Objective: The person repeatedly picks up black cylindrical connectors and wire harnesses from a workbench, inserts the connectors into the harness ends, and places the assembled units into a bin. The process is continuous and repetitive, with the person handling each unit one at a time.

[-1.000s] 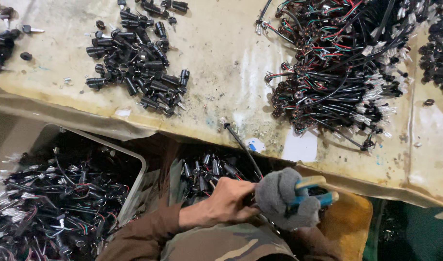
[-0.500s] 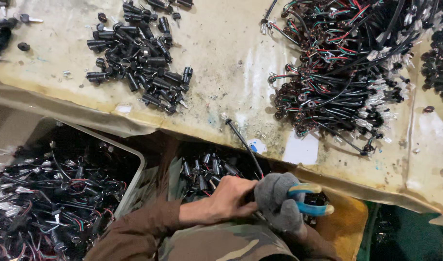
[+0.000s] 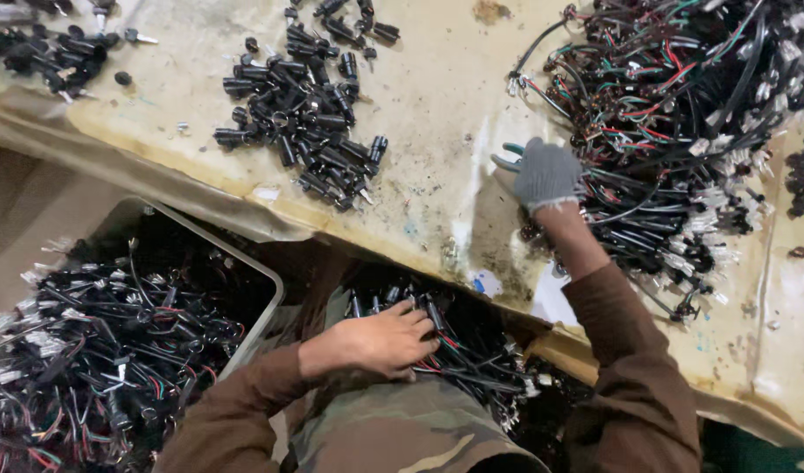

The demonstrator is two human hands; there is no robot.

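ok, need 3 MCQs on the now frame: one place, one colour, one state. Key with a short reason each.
1. Where is the right hand?
A. On the table by the wire harness pile
B. In the grey bin
C. On the lap

2. What colour is the right hand's glove?
A. Red
B. Grey
C. Yellow

3. How is the left hand?
A. Raised in the air
B. Gloved and gripping pliers
C. Bare, resting on the wires in the lap

Key: 1 A, the gloved hand lies at the pile's left edge. 2 B, grey knit. 3 C, bare fingers spread over the black wires.
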